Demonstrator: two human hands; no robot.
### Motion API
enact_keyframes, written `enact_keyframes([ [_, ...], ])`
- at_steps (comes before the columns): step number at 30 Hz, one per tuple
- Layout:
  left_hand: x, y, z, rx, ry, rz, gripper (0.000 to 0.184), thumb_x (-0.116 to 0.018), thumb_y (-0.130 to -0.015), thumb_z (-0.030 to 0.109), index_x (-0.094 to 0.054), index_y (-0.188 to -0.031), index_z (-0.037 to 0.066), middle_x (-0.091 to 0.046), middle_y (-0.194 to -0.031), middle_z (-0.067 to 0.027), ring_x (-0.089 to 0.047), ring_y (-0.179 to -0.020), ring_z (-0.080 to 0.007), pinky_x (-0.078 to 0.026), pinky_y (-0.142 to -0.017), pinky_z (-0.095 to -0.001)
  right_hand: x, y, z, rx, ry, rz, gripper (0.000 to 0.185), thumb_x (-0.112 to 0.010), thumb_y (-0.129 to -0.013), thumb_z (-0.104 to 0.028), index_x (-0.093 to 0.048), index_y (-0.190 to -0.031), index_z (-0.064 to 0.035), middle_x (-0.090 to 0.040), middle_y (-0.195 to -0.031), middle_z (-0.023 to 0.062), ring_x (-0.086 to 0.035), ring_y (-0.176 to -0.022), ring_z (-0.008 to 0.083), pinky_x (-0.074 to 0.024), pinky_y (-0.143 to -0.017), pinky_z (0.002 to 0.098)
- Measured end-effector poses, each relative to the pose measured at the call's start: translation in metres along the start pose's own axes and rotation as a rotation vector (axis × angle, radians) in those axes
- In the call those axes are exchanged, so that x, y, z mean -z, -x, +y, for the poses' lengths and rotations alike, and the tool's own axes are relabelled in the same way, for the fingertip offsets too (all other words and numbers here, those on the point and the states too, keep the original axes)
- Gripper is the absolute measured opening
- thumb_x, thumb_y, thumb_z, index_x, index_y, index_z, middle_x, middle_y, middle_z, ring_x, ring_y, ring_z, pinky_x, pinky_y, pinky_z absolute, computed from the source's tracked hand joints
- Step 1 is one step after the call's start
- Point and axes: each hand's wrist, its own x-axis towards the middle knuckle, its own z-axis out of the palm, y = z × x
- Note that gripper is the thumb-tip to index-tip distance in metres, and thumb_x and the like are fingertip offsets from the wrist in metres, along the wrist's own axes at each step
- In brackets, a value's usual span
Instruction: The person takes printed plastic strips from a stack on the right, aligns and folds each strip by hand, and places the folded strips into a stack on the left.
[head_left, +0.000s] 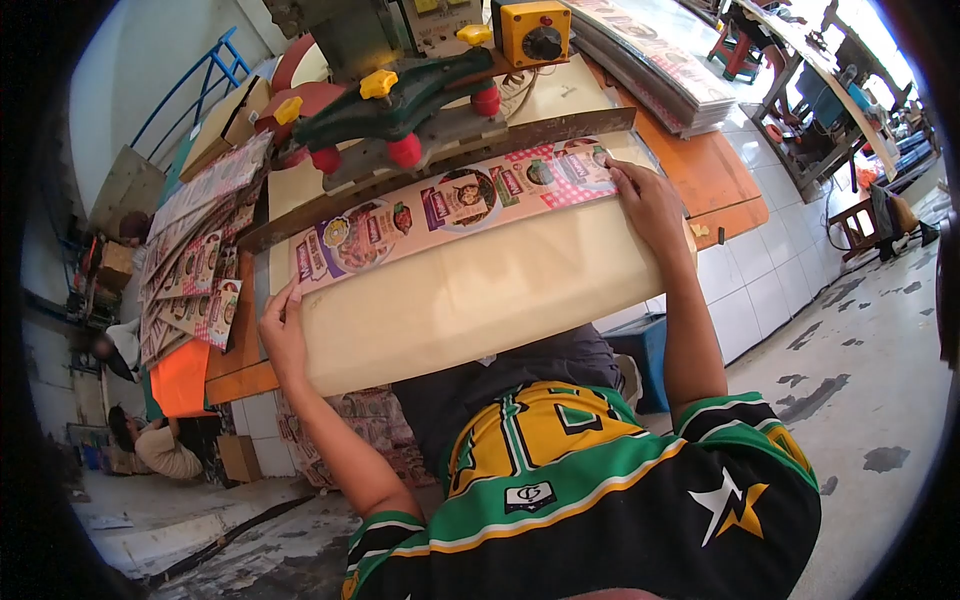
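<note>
A long printed strip (455,208) with food pictures lies along the back of a cream board (480,290), near a metal guide bar (270,235). At the strip's left end is my left hand (284,335), its fingers closed at the strip's lower corner. My right hand (645,205) pinches the strip's right end, thumb on the edge and arm stretched out. Behind the strip stands a machine head with a dark green clamp arm (400,112), yellow knobs and red round feet. The fingertips beneath the strip are hidden.
Fanned stacks of printed sheets (190,250) lie at the left, above an orange sheet (182,378). A flat stack (650,60) lies at the back right. A yellow control box (533,35) stands behind the machine. People sit at the far left; a blue bin (650,362) is below.
</note>
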Motion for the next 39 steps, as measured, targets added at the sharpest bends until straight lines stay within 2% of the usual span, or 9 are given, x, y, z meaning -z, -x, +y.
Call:
enact_keyframes([
  [6, -0.0017, 0.0005, -0.0031, -0.040, -0.001, 0.025, 0.031, -0.060, -0.103, 0.021, -0.071, -0.128, 0.006, -0.071, -0.110, -0.0151, -0.066, -0.103, -0.0237, -0.048, -0.093, -0.0339, 0.0033, 0.0018, -0.0072, -0.004, 0.003, 0.002, 0.031, -0.058, -0.102, -0.034, -0.075, -0.120, -0.0156, -0.075, -0.105, 0.0160, -0.070, -0.095, 0.0338, -0.0521, -0.084, 0.0415],
  [9, 0.0000, -0.0003, 0.0014, -0.004, -0.014, 0.016, 0.032, -0.061, -0.103, 0.024, -0.072, -0.127, 0.006, -0.071, -0.111, -0.0157, -0.066, -0.104, -0.0244, -0.048, -0.094, -0.0341, 0.0024, 0.0004, -0.0061, -0.018, -0.040, 0.007, 0.029, -0.059, -0.100, -0.030, -0.076, -0.116, -0.0128, -0.074, -0.106, 0.0176, -0.068, -0.099, 0.0372, -0.0507, -0.088, 0.0446],
  [11, 0.0009, -0.0004, 0.0023, 0.003, -0.016, -0.007, 0.034, -0.062, -0.103, 0.027, -0.072, -0.127, 0.006, -0.071, -0.113, -0.0168, -0.066, -0.107, -0.0253, -0.048, -0.095, -0.0345, 0.0019, 0.0004, -0.0034, 0.004, -0.016, 0.008, 0.031, -0.059, -0.102, -0.033, -0.075, -0.120, -0.0152, -0.075, -0.105, 0.0162, -0.070, -0.095, 0.0335, -0.0521, -0.084, 0.0414],
  [14, 0.0000, -0.0001, 0.0000, -0.013, -0.002, 0.007, 0.034, -0.062, -0.103, 0.028, -0.072, -0.127, 0.006, -0.071, -0.113, -0.0172, -0.066, -0.106, -0.0257, -0.048, -0.095, -0.0348, -0.0002, 0.0001, -0.0018, 0.009, -0.008, 0.011, 0.031, -0.059, -0.102, -0.033, -0.075, -0.121, -0.0152, -0.075, -0.105, 0.0163, -0.070, -0.094, 0.0336, -0.0522, -0.084, 0.0414],
  [18, -0.0009, -0.0002, -0.0010, -0.003, -0.005, 0.015, 0.034, -0.062, -0.103, 0.029, -0.072, -0.127, 0.006, -0.071, -0.112, -0.0169, -0.066, -0.106, -0.0257, -0.048, -0.095, -0.0351, 0.0015, 0.0000, -0.0040, 0.001, 0.005, 0.006, 0.031, -0.058, -0.102, -0.033, -0.075, -0.121, -0.0153, -0.075, -0.105, 0.0163, -0.070, -0.094, 0.0337, -0.0521, -0.084, 0.0414],
  [20, -0.0002, -0.0003, -0.0011, -0.004, -0.002, 0.006, 0.034, -0.062, -0.103, 0.028, -0.072, -0.128, 0.007, -0.071, -0.112, -0.0165, -0.066, -0.106, -0.0254, -0.048, -0.096, -0.0349, 0.0039, 0.0002, -0.0083, -0.040, -0.034, -0.017, 0.029, -0.059, -0.100, -0.031, -0.076, -0.117, -0.0134, -0.074, -0.106, 0.0170, -0.069, -0.099, 0.0366, -0.0506, -0.089, 0.0448],
  [39, -0.0011, -0.0007, -0.0021, -0.005, 0.022, 0.003, 0.034, -0.062, -0.103, 0.027, -0.072, -0.128, 0.006, -0.070, -0.110, -0.0155, -0.065, -0.103, -0.0231, -0.048, -0.095, -0.0342, 0.0024, -0.0006, -0.0057, -0.040, -0.008, -0.017, 0.030, -0.059, -0.100, -0.033, -0.076, -0.116, -0.0139, -0.074, -0.105, 0.0167, -0.069, -0.098, 0.0365, -0.0507, -0.087, 0.0449],
])
